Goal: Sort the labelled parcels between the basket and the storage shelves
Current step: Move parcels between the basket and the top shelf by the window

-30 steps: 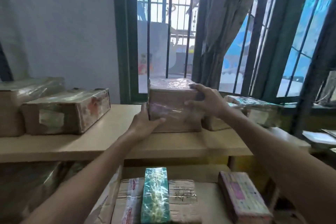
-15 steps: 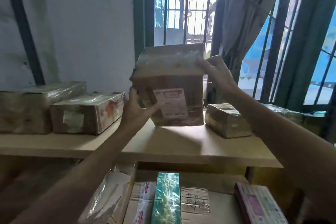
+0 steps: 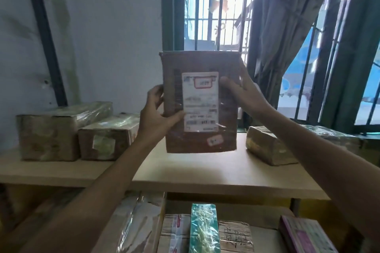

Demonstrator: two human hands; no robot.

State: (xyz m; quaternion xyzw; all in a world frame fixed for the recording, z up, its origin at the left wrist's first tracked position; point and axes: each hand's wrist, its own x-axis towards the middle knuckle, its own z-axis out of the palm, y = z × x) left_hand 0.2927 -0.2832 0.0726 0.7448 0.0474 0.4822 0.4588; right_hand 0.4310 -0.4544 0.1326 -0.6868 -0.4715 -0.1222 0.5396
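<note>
The brown parcel (image 3: pixel 200 101) is held upright in the air above the wooden shelf (image 3: pixel 216 172), with its white label (image 3: pixel 200 101) facing the camera. The left hand (image 3: pixel 157 112) grasps its left edge and the right hand (image 3: pixel 242 90) its right edge. To read the label well, I think both thumbs should stay off the print and the parcel should be kept steady.

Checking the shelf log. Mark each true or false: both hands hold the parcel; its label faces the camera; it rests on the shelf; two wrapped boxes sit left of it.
1. Left hand and right hand hold the brown parcel: true.
2. Its white label faces the camera: true.
3. It rests on the shelf: false, it is lifted clear.
4. Two wrapped boxes sit left: true.
5. The shelf's right side is bare: false, a wrapped parcel lies there.
</note>
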